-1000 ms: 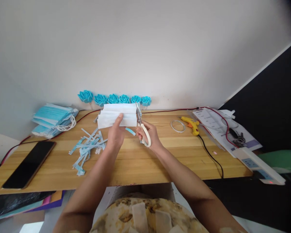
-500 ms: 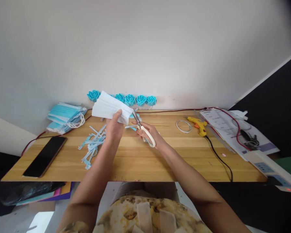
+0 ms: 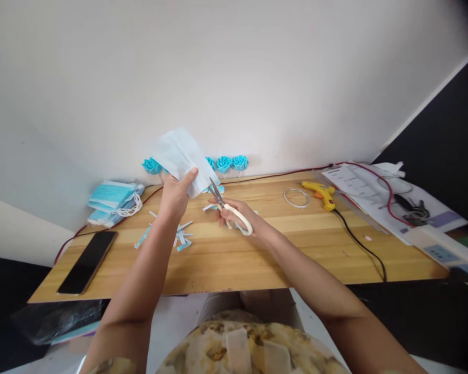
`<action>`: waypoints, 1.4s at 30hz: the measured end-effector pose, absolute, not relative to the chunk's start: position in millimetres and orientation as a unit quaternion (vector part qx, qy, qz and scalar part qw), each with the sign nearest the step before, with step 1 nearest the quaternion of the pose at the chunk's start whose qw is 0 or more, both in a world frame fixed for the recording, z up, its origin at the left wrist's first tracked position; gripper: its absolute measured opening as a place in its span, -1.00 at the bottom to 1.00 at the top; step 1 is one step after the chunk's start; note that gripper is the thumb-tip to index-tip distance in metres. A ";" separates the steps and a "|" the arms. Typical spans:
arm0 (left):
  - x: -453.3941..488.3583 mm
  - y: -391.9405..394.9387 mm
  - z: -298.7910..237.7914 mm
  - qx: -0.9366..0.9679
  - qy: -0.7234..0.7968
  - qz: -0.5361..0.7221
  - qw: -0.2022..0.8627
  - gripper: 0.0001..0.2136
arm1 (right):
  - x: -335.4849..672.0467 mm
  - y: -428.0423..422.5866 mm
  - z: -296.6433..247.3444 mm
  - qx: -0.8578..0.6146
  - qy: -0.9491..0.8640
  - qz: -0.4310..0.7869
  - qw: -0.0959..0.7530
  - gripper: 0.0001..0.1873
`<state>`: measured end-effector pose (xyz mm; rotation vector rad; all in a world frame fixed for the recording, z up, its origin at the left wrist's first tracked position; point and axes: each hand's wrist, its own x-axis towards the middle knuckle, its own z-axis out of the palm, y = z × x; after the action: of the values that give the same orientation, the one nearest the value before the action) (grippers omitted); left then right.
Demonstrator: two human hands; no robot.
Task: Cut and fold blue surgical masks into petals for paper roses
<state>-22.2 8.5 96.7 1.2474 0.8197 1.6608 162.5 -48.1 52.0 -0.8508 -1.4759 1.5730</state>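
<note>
Currently the left hand (image 3: 177, 192) is gripping a pale mask (image 3: 181, 156), its thumb pressing on the face of the pleated sheet while the other fingers are staying hidden behind. The mask is hanging above the far side of the desk (image 3: 234, 259), left of centre, with its long axis running from far left to near right. It is lying mostly to the far side of that grip, with its lower end slanting down to the right.

The right hand (image 3: 242, 215) is gripping a pair of scissors (image 3: 218, 195) by the white handles, and the blades are pointing far and left, slightly parted. They are sitting roughly in line with the long axis of the mask, at its near right end. The tips seem to be overlapping the sheet's edge, though from this angle I cannot tell whether they are touching it. Of the two hands, the left is lying nearer the mask's middle, and the right is nearer that lower end.

Cut strips (image 3: 183, 239) are lying on the desk near the left forearm, and blue flowers (image 3: 223, 164) are lining the far wall.
</note>
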 end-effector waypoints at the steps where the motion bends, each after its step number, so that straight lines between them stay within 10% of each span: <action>1: -21.8 7.8 94.3 0.511 0.334 0.656 0.444 -0.41 | 162.7 -47.8 52.4 -0.329 -0.577 0.628 0.406 -0.22; 24: -32.2 13.0 84.0 0.438 0.330 0.628 0.552 -0.38 | 174.6 -18.7 45.0 -0.351 -0.657 0.565 0.355 -0.23; 30: -52.0 24.1 68.7 0.350 0.350 0.686 0.533 -0.48 | 205.3 -23.9 50.6 -0.229 -0.669 0.683 0.184 -0.29; 36: -33.7 13.0 61.8 0.389 0.307 0.646 0.581 -0.45 | 205.9 -18.5 60.9 -0.286 -0.583 0.554 0.522 -0.48; 42: -8.2 -5.0 45.4 0.477 0.276 0.543 0.633 -0.55 | 185.3 -21.3 47.9 -0.370 -0.606 0.519 0.475 -0.32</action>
<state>-8.2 -5.0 45.4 1.0919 0.6309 1.2414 185.3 -21.3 47.9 -0.9043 -1.4820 1.2697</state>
